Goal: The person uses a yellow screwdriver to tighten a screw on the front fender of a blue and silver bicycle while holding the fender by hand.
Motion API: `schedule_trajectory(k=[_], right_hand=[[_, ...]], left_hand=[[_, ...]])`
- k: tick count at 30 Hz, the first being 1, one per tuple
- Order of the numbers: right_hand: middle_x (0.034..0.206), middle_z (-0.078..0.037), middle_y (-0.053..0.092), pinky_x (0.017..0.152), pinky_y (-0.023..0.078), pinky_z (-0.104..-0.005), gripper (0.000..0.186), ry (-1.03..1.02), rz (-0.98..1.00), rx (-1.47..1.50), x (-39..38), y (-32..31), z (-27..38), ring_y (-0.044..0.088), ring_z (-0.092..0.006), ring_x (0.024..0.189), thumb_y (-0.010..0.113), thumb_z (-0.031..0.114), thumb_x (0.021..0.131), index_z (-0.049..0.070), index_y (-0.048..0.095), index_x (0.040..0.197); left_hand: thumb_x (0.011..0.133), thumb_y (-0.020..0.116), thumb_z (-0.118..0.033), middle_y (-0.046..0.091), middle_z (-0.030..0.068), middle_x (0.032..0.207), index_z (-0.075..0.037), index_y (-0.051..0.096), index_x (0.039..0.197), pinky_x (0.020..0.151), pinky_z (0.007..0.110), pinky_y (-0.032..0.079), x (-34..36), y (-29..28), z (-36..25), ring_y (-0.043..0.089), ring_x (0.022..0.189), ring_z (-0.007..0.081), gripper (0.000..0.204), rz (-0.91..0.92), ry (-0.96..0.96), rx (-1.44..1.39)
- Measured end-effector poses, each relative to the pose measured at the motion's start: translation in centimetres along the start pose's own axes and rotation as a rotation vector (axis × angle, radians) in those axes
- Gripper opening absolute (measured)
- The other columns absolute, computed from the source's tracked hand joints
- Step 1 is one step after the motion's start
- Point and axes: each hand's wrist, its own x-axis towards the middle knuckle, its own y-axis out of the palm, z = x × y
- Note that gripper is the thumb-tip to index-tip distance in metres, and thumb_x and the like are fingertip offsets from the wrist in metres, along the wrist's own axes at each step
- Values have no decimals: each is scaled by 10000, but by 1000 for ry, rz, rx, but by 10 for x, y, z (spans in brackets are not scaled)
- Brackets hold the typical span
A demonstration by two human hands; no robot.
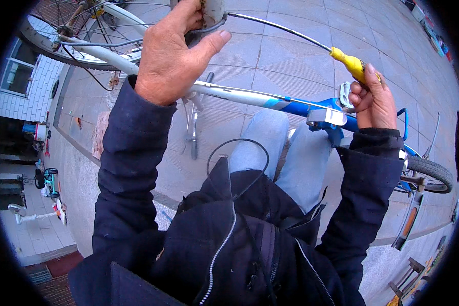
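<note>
An upturned bicycle with a white and blue frame point(270, 99) lies across my view over grey paving. My left hand point(171, 51) grips a greyish white part point(211, 13) at the top edge, thumb stretched out to the right. My right hand point(373, 99) is closed around the yellow handle of a long screwdriver point(349, 62). Its thin metal shaft point(280, 28) runs up and left to the part my left hand holds. A pedal point(346, 94) sits just left of my right hand.
The front wheel point(61, 48) is at the upper left, the rear tyre point(431, 173) at the right. My legs in blue jeans point(285, 153) are under the frame. A small child's bike point(48, 181) stands at the left; a wooden stool point(410, 275) is at the lower right.
</note>
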Motion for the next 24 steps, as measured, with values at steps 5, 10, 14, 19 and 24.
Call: schedule_trajectory(k=[5,10,14,19,24], right_hand=[[838,-101,538,516,466,-187,548,59,-121,-82,-8,19,4,509,-84,587,603,442,818,-17,467,1085],[896,-149,549,525,495,-201,585,149,-72,-115,-3,9,8,542,-84,603,614,449,805,-29,453,1102],[899,-141,549,552,499,-213,492,-2,-61,-38,-10,16,5,566,-111,657,644,343,813,0,459,1113],[866,-117,541,542,493,-223,444,-22,-47,8,-8,11,4,582,-139,684,659,258,814,15,457,1126],[858,-117,545,522,490,-215,452,5,3,-3,-3,-1,1,581,-129,656,651,268,819,0,452,1123]], left_hand=[[787,650,-170,613,140,1020,6,512,1121,875,322,449,1,0,1,588,980,216,402,10,9,-11],[785,650,-171,611,147,1018,11,511,1120,881,321,445,1,-1,-2,587,983,220,406,7,-25,-4],[785,650,-172,607,155,1019,15,509,1122,892,326,437,1,0,-4,584,989,231,410,-4,-43,-19],[785,653,-188,601,169,1026,26,506,1119,921,340,416,1,-1,-1,577,1005,244,423,11,8,31],[784,655,-204,597,180,1034,30,503,1119,930,344,409,1,-1,0,575,1011,253,436,-2,12,33]])
